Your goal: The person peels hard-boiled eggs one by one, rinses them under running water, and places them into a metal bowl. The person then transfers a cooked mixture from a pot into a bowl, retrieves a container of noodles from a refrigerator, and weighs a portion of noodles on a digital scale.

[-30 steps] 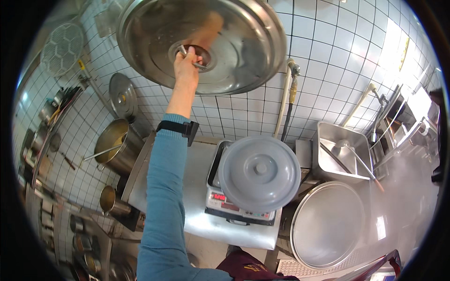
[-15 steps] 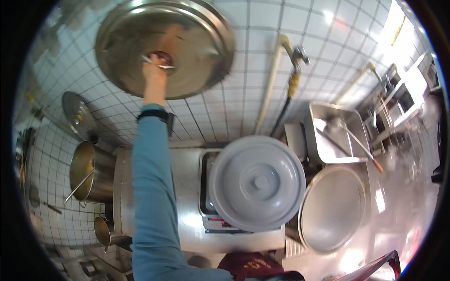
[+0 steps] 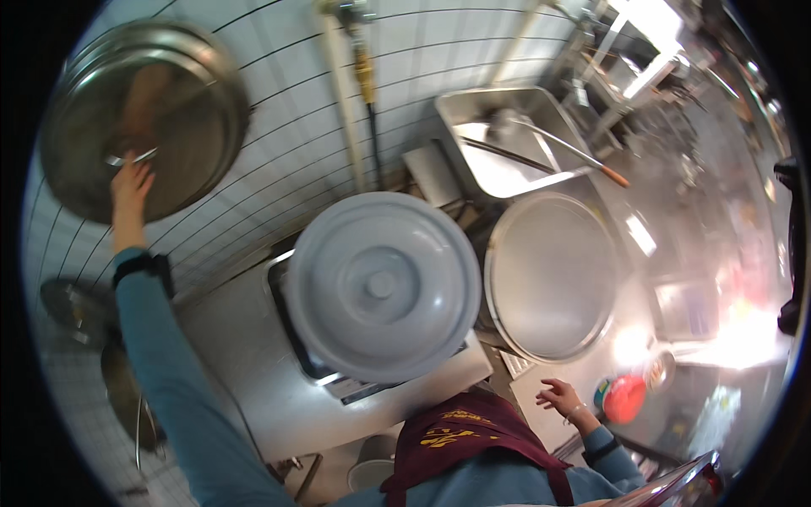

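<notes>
A large round metal lid (image 3: 190, 127) stands against the tiled wall at the far left, its face toward me. My left hand (image 3: 132, 186) reaches up to the lid's loop handle (image 3: 145, 155); the fingers are loosened, with the tips at the handle. My right hand (image 3: 560, 397) is low at the right with nothing in it, fingers apart, near a red container (image 3: 625, 398). Between my arms, a grey plastic lid (image 3: 380, 241) covers a round container on a scale (image 3: 359, 389), hiding what is inside.
Right of the grey lid is a big round metal lid or pan (image 3: 553, 275). Behind it a rectangular steel tray (image 3: 494, 182) holds ladle-like utensils. A pipe with a tap and hose (image 3: 363, 76) runs down the wall. A deep pot (image 3: 127, 389) stands at the left.
My view has swung right, so everything sits further left. My left hand has loosened from the lid's handle, which it gripped before. My right hand has come into view.
</notes>
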Available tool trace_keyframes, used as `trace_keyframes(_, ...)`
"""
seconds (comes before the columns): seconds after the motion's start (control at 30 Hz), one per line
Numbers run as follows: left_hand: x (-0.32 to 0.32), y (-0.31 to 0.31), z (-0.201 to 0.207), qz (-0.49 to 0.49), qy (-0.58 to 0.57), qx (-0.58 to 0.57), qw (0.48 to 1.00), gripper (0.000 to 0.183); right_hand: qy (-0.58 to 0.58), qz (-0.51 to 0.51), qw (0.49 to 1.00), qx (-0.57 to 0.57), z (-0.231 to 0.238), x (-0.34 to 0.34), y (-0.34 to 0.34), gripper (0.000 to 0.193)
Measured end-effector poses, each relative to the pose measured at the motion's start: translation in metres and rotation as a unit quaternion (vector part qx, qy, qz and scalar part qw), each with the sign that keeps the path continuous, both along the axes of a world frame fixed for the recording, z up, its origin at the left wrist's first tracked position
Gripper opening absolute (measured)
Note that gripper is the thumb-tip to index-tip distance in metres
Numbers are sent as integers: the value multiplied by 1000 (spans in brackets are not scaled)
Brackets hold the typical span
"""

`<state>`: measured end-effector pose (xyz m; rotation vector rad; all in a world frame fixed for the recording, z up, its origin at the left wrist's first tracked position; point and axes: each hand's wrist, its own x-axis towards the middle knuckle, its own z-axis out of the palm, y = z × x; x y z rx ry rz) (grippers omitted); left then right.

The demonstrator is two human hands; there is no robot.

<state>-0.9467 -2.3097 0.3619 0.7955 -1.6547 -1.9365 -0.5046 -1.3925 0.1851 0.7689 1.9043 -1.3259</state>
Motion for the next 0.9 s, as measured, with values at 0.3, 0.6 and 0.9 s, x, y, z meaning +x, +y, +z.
trace_keyframes(0.3, 54, 70, 24, 8, 15, -37, 999, 47, 5, 71, 997, 10, -41, 34, 35, 44)
trace_keyframes(0.6, 72, 79, 16, 12, 57, -15, 998, 66, -18, 147, 988, 39, -103, 43, 88, 49)
trace_keyframes(0.9, 238, 215, -54, 21, 212, -19, 977, 19, -39, 405, 911, 67, -39, -48, 19, 44)
